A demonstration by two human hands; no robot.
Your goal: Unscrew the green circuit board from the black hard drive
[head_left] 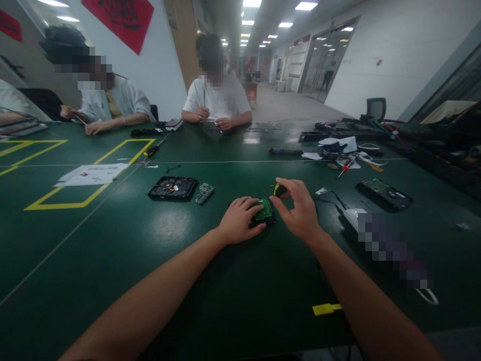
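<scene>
A small hard drive with a green circuit board (264, 210) facing up lies on the dark green table (158, 260) right in front of me. My left hand (237, 219) rests on its left side, fingers curled over the edge, holding it down. My right hand (298, 208) is beside its right side, fingers pinched on a tool with a black and yellow handle (278, 190) held over the drive's far corner. The tool's tip is hidden.
An opened hard drive (173, 188) and a loose green circuit board (205, 193) lie to the left. Another drive (385, 193), a white device with a cable (355, 215), screwdrivers (155, 148) and paper scraps lie right and behind. Two people sit across the table.
</scene>
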